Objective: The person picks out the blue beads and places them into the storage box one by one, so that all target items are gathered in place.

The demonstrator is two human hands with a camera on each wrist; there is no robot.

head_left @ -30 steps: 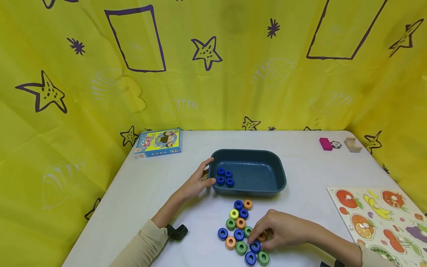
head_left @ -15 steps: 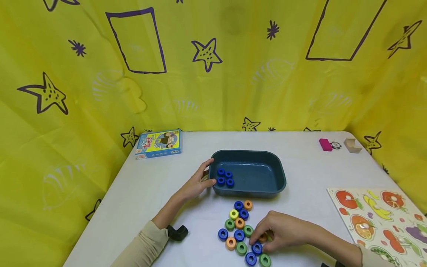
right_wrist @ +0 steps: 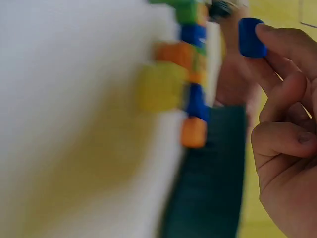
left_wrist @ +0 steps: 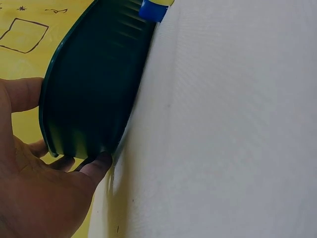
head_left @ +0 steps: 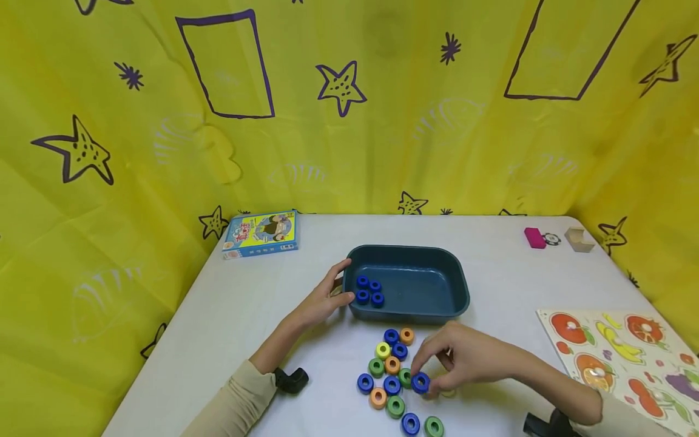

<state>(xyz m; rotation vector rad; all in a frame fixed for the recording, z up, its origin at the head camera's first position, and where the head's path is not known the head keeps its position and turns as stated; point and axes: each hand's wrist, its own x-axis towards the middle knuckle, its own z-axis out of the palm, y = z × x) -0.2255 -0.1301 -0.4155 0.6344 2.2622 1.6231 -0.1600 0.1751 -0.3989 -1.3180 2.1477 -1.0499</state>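
Note:
My right hand (head_left: 472, 357) pinches a blue ring-shaped bead (head_left: 420, 383) between thumb and fingertips, just over the loose beads. In the right wrist view the blue bead (right_wrist: 252, 38) is clear of the table. My left hand (head_left: 321, 301) holds the left end of a dark teal tray (head_left: 423, 291). The left wrist view has its thumb low on the tray's wall (left_wrist: 94, 84) and a finger at the rim. Several blue beads (head_left: 363, 296) lie in the tray's left part. In front of it are loose blue, orange, green and yellow beads (head_left: 383, 350); my right hand partly hides one pale yellow bead (head_left: 449, 393).
A fruit puzzle board (head_left: 622, 358) lies at the right. A blue and yellow game box (head_left: 261, 234) sits at the back left. At the back right are a pink block (head_left: 535, 238), a round chip (head_left: 551, 239) and a beige block (head_left: 579, 240).
My right hand has lifted the blue bead from among the loose beads and moved it slightly toward the tray. My left hand has stayed at the tray's end.

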